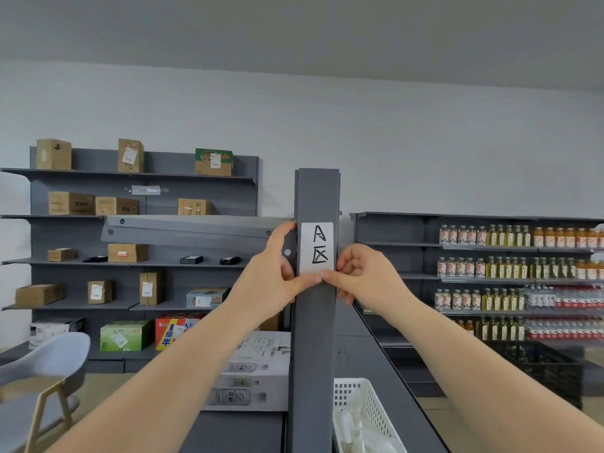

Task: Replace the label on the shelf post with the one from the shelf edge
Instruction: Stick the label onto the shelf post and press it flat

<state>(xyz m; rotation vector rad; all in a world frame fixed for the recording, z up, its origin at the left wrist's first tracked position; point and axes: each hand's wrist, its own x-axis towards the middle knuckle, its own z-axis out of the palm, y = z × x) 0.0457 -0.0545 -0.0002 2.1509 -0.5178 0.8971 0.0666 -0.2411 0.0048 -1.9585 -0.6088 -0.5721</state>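
Both thumbs press together at the bottom edge of the white rectangular paper label [317, 248], hand-marked "A" over a boxed character, flat on the front of the dark grey metal shelf post [314, 322]. Left hand [277, 273] wraps the post's left side, fingers behind; right hand [362, 273] curls on the right edge, forearms reaching up. Open space around the post top. Left: grey wall shelving with cardboard boxes [70, 203]. Right: bottle shelves [490, 266]. Below: white plastic basket [369, 407], grey chair [49, 364].
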